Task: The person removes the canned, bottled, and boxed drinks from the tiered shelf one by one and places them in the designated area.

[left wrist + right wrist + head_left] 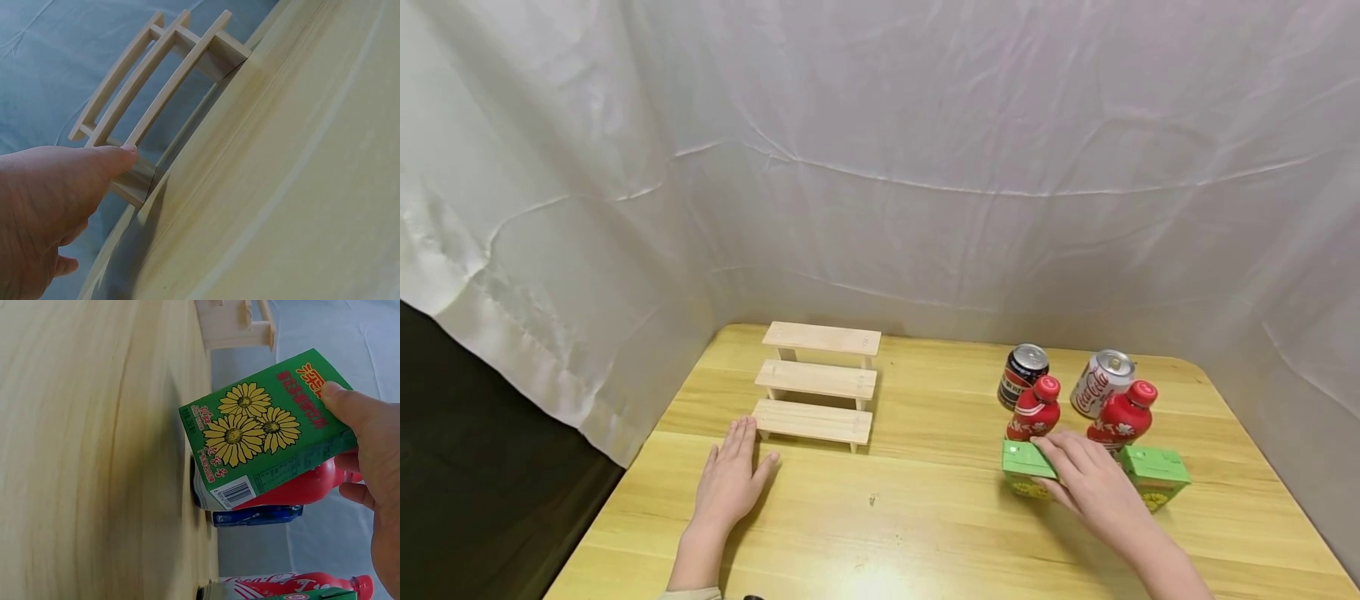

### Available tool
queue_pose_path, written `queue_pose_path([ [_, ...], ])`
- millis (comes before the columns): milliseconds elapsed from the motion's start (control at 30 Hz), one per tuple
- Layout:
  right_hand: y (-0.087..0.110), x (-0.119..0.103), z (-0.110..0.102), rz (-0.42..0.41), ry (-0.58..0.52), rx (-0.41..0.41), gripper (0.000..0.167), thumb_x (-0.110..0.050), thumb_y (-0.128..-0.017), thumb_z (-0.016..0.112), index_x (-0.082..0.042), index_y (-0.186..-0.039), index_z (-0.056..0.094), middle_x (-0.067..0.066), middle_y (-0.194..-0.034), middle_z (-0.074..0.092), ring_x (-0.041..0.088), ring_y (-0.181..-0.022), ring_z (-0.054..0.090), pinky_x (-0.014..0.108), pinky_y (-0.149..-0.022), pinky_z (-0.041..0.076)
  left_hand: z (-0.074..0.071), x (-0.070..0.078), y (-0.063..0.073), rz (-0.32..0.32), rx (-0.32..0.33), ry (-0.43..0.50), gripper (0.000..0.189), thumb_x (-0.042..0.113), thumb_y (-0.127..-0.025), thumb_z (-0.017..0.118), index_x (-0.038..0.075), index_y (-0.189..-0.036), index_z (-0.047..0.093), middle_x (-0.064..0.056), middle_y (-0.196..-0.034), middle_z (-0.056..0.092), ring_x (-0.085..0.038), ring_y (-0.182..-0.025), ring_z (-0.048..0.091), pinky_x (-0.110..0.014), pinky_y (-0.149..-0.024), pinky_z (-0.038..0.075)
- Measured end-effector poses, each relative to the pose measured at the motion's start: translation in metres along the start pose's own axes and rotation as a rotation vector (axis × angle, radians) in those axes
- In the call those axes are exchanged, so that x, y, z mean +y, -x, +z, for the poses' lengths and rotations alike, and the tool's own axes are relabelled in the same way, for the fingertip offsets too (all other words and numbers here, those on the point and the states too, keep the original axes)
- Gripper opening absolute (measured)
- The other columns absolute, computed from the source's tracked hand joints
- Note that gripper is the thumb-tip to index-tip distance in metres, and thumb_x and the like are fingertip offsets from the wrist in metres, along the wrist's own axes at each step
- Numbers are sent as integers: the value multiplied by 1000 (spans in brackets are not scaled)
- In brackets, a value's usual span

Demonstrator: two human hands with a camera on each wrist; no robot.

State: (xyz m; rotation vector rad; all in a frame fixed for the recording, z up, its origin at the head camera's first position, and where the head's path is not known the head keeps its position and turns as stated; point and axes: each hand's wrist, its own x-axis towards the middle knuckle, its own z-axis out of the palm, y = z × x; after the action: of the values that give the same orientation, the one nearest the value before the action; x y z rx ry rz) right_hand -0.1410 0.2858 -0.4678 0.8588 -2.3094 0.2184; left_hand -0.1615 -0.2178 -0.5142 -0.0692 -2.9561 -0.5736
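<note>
My right hand [1093,483] grips the top of a green drink carton [1024,460], thumb on one broad face and fingers behind. Yellow flowers and a barcode show on this carton [262,425] in the right wrist view, where it leans, its lower end close to the tabletop. On the left, my left hand [730,479] rests with extended fingers, fingertips at the near left corner of a three-step wooden stand [812,421]. In the left wrist view the thumb overlaps the end of the stand's lowest step [178,81].
A second green carton [1156,467] stands right of my right hand. Behind are two red bottles [1036,412] [1123,421], a dark can [1018,379] and a white Coca-Cola can [1097,387]. Pale curtains [925,208] hang behind the wooden table [880,517].
</note>
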Motion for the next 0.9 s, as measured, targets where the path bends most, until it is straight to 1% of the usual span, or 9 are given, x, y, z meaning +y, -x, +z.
queue_pose_path([
  [33,1,0,0,4,0,-9,63,-53,-103,30,-2,-122,63,10,-111,62,27,-105,56,13,-120,8,0,0,0,0,0,-1,74,42,-100,49,-4,-152,22,-24,-159,24,-42,-148,20,-66,-118,18],
  [67,1,0,1,7,-1,-14,64,-53,-103,30,-2,-122,63,10,-111,62,27,-106,56,13,-120,9,0,0,-1,1,0,-4,74,42,-100,49,-3,-152,22,-24,-159,24,-42,-148,20,-66,-118,18],
  [167,1,0,1,14,1,-28,63,-53,-102,31,-3,-124,62,9,-113,62,26,-107,56,22,-116,25,1,0,-2,1,2,-3,74,43,-100,48,-3,-153,22,-24,-159,24,-42,-148,20,-65,-118,17],
  [233,1,0,1,25,8,-41,62,-53,-102,30,-5,-126,62,8,-114,62,25,-108,56,31,-108,34,1,0,-3,1,4,-2,74,43,-100,48,-3,-153,22,-24,-159,24,-42,-148,20,-65,-118,17],
  [300,0,0,0,34,10,-45,62,-54,-102,30,-6,-126,61,7,-115,62,25,-108,57,40,-99,39,2,0,-4,2,2,-1,74,43,-100,48,-2,-153,21,-23,-159,24,-42,-148,20,-65,-118,17],
  [467,-1,1,-1,51,12,-43,64,-54,-102,28,-6,-127,61,10,-115,62,28,-107,58,47,-94,44,1,0,-5,3,0,1,75,44,-100,48,-3,-153,21,-24,-159,24,-42,-148,20,-65,-118,18],
  [700,0,4,-1,88,28,-78,64,-52,-103,27,-3,-129,59,13,-116,62,30,-105,58,49,-92,48,0,-1,-5,0,-4,4,75,44,-101,47,-3,-153,20,-24,-159,22,-42,-148,19,-66,-118,17],
  [867,7,6,-2,135,37,-104,64,-52,-103,29,-2,-127,60,14,-114,62,32,-105,59,50,-89,50,1,-2,-2,7,-4,-3,75,44,-101,46,-3,-153,20,-24,-159,22,-42,-148,19,-66,-117,18],
  [900,9,6,-2,144,35,-107,61,-51,-103,32,-2,-126,60,15,-114,62,33,-106,59,51,-89,50,2,-2,-1,9,-3,-5,75,44,-101,47,-3,-153,20,-24,-159,22,-42,-148,19,-66,-117,18],
])
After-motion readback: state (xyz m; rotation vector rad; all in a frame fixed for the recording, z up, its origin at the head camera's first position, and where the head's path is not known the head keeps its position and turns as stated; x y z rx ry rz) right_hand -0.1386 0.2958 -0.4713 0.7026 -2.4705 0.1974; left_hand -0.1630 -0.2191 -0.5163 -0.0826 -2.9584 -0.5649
